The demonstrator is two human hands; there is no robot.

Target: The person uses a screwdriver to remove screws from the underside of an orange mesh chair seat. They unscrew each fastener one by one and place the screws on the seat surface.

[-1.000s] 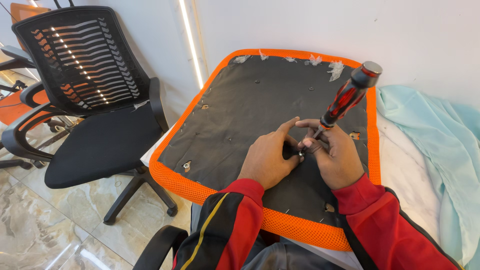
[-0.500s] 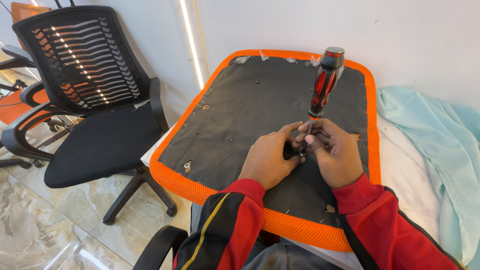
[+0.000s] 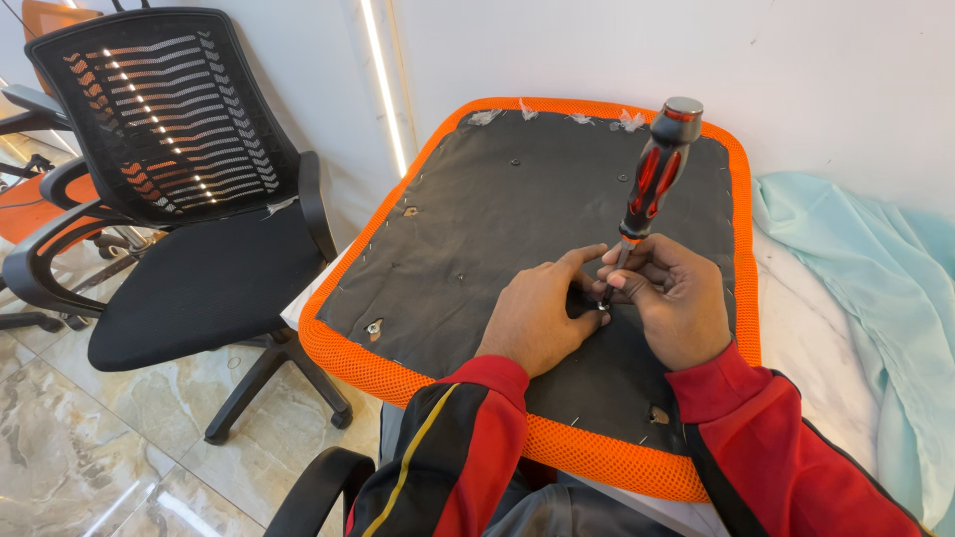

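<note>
An upturned chair seat (image 3: 477, 219) lies before me, black underside up, with an orange mesh rim. A screwdriver (image 3: 652, 181) with a red and black handle stands nearly upright on it, tip down. My right hand (image 3: 671, 303) pinches its metal shaft just above the tip. My left hand (image 3: 534, 316) rests flat on the black fabric, thumb and forefinger touching a small metal screw at the tip. The tip itself is mostly hidden by my fingers.
A black mesh office chair (image 3: 169, 209) stands to the left on a marble floor. A pale blue cloth (image 3: 865, 288) lies right of the seat. A white wall runs behind. Another chair's black armrest (image 3: 313, 492) shows at the bottom.
The screwdriver handle swung from leaning far right to nearly upright, then tipped slightly right again. Both hands stayed at the tip.
</note>
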